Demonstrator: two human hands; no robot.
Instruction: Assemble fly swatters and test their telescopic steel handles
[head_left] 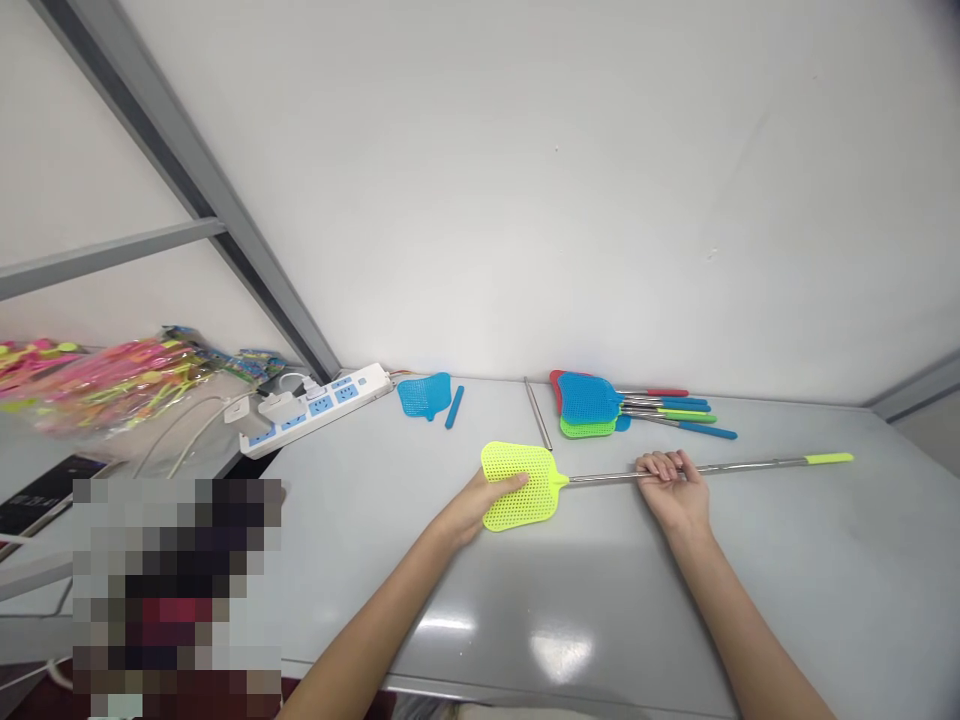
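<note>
A yellow fly swatter lies across the grey table, its mesh head (525, 485) to the left and its long extended metal rod (750, 467) running right to a yellow grip. My left hand (480, 503) is closed on the left edge of the mesh head, thumb on top. My right hand (671, 482) is wrapped round the metal rod a little right of the head.
A stack of blue, green and red fly swatters (600, 405) lies by the wall. A loose blue swatter head (425, 394) and blue grip sit left of it, next to a white power strip (315, 408). Bagged colourful toys (112, 375) lie far left.
</note>
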